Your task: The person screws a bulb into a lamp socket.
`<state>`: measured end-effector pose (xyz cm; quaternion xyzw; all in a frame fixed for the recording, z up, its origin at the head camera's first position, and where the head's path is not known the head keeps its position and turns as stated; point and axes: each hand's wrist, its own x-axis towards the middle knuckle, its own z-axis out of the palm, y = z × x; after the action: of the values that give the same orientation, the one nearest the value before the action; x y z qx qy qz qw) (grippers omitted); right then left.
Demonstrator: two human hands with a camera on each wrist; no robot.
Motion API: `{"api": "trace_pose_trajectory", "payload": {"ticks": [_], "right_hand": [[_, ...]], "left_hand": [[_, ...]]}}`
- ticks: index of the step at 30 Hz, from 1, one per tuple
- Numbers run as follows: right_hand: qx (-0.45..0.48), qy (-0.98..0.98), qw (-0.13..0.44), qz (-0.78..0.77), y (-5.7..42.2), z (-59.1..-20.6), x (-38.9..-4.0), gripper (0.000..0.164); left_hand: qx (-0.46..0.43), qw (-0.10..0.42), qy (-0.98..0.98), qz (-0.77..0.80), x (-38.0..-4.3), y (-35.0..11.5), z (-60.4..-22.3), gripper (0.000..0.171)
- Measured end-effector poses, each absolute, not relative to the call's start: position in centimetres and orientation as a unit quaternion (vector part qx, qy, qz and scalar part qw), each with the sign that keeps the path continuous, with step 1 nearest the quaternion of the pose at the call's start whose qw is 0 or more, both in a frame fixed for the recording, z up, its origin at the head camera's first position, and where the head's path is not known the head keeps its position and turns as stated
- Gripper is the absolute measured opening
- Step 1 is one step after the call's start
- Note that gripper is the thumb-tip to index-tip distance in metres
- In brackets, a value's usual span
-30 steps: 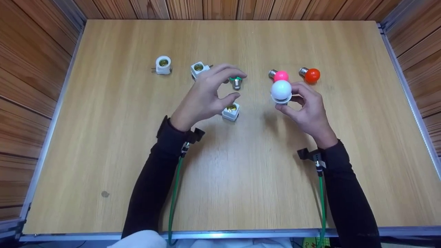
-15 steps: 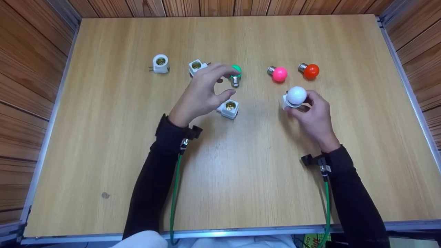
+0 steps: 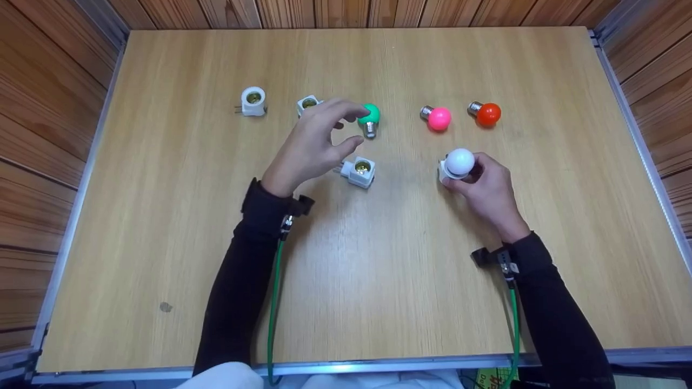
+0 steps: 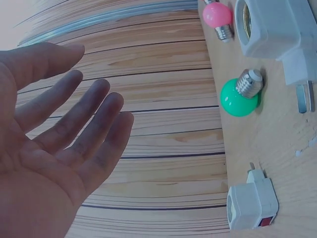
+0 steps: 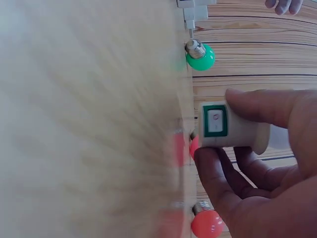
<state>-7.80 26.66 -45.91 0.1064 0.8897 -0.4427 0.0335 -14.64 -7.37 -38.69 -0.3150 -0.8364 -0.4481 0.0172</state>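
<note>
Desk [image 3: 378, 302]: light wood-grain top, smooth, slight sheen, metal strip [image 3: 346, 368] along near edge, round dark spot [image 3: 165, 307] front left. Black fabric sleeves [image 3: 230, 281], green cable [image 3: 275, 302] at each wrist.

Further in: white bulb [image 3: 460, 161], smooth matte globe, seated in a white socket [image 3: 443, 172], front right of the pink bulb. Right wrist view shows that socket's green-framed switch [image 5: 216, 121]. Level with it, further left: boxy plug socket [image 3: 361, 172], brass-coloured threaded bore facing up, flat metal prongs.

Next row: green bulb [image 3: 370, 114], pink bulb [image 3: 439, 118] and red-orange bulb [image 3: 488, 114], glossy globes with silver screw bases, lying on their sides. Further left, square socket [image 3: 308, 102] partly behind a hand, then round-mouthed socket [image 3: 253, 101]. Wood plank wall [image 3: 346, 13] behind.

Right hand [image 3: 489, 192]: clamped on the white socket, thumb one side, fingers the other. Can't tell if the socket touches the desk.

Left hand [image 3: 311, 146]: relaxed, thumb and fingers well apart, in the air near the boxy plug socket and green bulb.
</note>
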Motion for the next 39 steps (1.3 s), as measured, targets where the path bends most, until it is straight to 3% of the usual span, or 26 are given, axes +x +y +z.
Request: {"api": "trace_pose_trajectory", "payload": {"ticks": [16,30,39], "right_hand": [[0.087,0.909,0.045,-0.406,27.0,-45.8,-7.5,0.057],[0.075,0.917,0.074,-0.384,27.4,-45.6,-7.4,0.065],[0.068,0.916,0.096,-0.384,29.1,-44.5,-7.5,0.061]], "left_hand": [[-0.32,0.038,-0.841,-0.435,-14.6,-7.4,-38.2,0.036],[-0.323,0.035,-0.839,-0.437,-14.5,-7.6,-38.4,0.034],[-0.317,-0.005,-0.849,-0.422,-14.6,-7.5,-38.5,0.036]]}}
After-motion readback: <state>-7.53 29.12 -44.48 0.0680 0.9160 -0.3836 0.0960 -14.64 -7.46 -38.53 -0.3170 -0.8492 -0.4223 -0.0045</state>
